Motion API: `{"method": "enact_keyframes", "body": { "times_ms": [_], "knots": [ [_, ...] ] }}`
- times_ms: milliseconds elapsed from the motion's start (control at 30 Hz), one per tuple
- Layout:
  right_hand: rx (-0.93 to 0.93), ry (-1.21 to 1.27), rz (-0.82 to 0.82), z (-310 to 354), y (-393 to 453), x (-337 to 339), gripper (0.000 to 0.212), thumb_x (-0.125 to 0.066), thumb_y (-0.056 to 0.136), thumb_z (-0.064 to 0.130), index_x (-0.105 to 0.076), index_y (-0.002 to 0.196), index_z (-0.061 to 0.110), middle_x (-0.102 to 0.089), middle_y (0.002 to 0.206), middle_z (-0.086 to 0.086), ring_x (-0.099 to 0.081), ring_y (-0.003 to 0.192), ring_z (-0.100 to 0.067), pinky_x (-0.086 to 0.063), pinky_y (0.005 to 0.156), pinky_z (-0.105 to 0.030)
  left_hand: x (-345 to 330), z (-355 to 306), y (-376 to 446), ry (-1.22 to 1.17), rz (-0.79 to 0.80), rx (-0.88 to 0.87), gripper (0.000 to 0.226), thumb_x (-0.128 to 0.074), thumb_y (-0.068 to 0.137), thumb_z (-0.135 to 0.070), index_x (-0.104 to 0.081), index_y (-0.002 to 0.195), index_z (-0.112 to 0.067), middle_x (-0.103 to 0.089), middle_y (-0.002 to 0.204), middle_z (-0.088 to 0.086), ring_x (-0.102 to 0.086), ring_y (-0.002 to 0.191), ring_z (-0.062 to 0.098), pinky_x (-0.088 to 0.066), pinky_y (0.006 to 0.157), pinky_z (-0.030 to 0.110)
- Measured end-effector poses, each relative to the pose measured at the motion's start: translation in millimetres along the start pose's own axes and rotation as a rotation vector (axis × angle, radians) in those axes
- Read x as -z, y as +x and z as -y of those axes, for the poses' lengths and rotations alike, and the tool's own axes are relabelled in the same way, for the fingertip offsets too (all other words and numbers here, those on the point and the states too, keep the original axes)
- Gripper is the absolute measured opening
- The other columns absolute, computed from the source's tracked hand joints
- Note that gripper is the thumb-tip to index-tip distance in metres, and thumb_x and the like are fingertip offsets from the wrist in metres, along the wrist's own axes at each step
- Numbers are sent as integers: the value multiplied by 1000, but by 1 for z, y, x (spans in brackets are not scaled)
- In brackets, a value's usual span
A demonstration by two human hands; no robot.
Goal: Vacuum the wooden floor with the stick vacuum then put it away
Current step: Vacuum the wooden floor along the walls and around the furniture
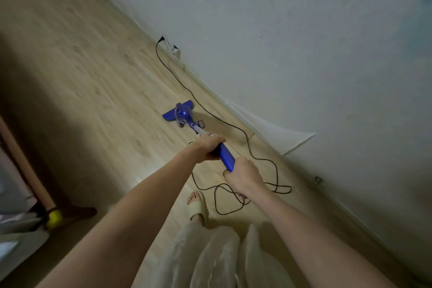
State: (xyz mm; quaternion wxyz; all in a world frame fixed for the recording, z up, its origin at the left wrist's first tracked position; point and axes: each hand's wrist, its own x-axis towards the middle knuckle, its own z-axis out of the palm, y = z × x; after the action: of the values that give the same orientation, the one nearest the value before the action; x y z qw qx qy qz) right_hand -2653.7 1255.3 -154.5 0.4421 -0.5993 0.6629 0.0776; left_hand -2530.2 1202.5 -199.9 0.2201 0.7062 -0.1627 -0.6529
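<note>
Both grips are closed on the blue stick vacuum [225, 154]: left hand [209, 147] forward on the handle, right hand [243, 176] at its rear end. Its floor head [174, 112] sits flat on the wooden floor [93, 72] near the wall [304, 42]. Steer strokes clear of the black power cord [233, 126] looped just beside the head and feet.

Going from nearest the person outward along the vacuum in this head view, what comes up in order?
Slippered foot → right hand on the blue handle → left hand → vacuum floor head → wall plug.

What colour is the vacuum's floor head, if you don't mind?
The floor head is blue-purple, seen in the head view.
</note>
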Motion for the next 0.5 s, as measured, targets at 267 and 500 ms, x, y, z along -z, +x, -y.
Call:
{"method": "enact_keyframes", "body": {
  "times_ms": [267, 500],
  "knots": [
    [4, -89, -122, 32, 37, 4, 24, -58, 92, 28, -53, 110, 12, -44, 73, 6, -45, 56, -8, -32, 48, -22, 31, -41, 31, 95, 48, -19, 29, -59, 92, -17, -48, 110, 2, -60, 85, 13, -64, 72, 19, -58, 65, 26],
    [-21, -53, -137, -13, 13, 6, 25, -60, 93, 29, -55, 110, 11, -47, 73, 6, -47, 56, -7, -33, 47, -20, -9, -22, 12, 208, 72, -24, 21, -57, 93, -18, -48, 100, -1, -62, 83, 12, -65, 69, 17, -56, 59, 22]
  ]
}}
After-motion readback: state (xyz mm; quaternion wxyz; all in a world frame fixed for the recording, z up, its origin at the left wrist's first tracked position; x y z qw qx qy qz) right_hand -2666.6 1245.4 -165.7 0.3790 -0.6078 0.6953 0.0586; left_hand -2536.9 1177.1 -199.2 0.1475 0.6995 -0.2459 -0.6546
